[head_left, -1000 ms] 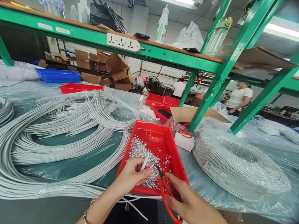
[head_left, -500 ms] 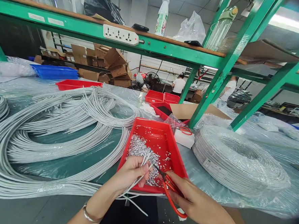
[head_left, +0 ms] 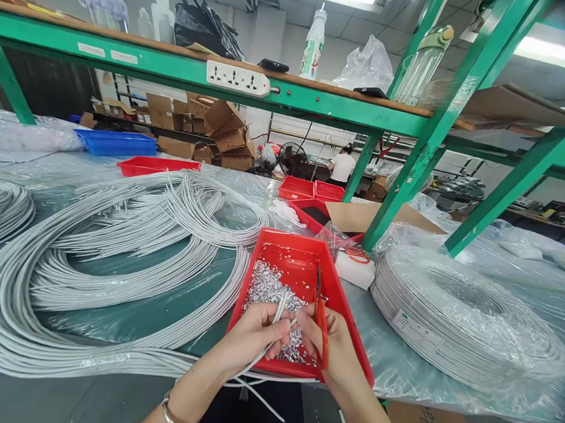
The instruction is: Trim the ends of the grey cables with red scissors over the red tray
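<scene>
Worktop (head_left: pixel 127 317), near edge: two hands (head_left: pixel 256 330) (head_left: pixel 341 355), one pair of scissors (head_left: pixel 322 329), one red tray (head_left: pixel 346 311). Far edge, left: one blue tray (head_left: pixel 117 145). Shelf (head_left: pixel 162 58): two phones (head_left: pixel 273 65) (head_left: pixel 370 91), one socket strip (head_left: pixel 240 80).

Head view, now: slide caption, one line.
Left hand pinches pale cables over a red tray of silvery scraps; right hand holds red-handled scissors.

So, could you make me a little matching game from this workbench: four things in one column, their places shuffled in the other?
Things:
1. Dark-bladed scissors
2. Silvery scraps
3. Power strip
4. Large wrapped coil

Places:
A. On the front of the green beam
B. To the right of the white box
C. In the person's right hand
D. In the nearest red tray

Right pairs: 1-C, 2-D, 3-A, 4-B.
</scene>
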`<action>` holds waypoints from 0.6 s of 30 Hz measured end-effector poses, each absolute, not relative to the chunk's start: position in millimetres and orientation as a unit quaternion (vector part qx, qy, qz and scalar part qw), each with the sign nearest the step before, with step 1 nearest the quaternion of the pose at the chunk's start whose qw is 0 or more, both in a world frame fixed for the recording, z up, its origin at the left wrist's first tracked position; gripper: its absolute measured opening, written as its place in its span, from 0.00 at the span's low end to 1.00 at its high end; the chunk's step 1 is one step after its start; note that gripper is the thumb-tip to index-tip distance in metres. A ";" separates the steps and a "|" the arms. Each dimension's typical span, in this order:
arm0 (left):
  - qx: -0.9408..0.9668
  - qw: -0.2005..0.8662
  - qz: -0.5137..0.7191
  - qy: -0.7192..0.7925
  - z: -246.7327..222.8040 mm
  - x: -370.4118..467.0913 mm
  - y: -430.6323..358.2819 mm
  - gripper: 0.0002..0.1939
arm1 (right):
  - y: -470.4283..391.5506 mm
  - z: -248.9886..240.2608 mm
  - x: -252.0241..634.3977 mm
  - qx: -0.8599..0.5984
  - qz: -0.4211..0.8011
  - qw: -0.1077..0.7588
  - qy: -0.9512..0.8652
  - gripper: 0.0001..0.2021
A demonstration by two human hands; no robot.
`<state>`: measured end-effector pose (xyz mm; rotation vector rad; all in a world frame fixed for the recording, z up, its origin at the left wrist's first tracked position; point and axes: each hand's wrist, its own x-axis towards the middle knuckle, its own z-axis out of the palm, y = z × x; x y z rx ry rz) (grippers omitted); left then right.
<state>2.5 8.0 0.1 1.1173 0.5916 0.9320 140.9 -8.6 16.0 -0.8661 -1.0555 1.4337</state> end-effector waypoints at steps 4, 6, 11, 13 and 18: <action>0.512 0.719 0.400 0.246 1.7 1.1 6.8 0.19 | -9.4 13.1 136.3 -0.332 0.680 0.521 -0.394 0.23; 0.514 0.722 0.396 0.239 1.0 0.9 6.9 0.19 | -10.1 11.7 137.5 -0.324 0.708 0.500 -0.378 0.25; 0.506 0.715 0.409 0.256 -0.9 3.2 9.0 0.18 | -9.3 11.7 140.0 -0.321 0.698 0.516 -0.379 0.21; 0.501 0.705 0.420 0.275 -1.2 4.9 9.8 0.17 | -8.4 13.0 141.1 -0.329 0.668 0.541 -0.391 0.17; 0.497 0.696 0.433 0.286 -3.5 6.0 9.9 0.16 | -7.9 12.1 141.6 -0.328 0.656 0.553 -0.395 0.14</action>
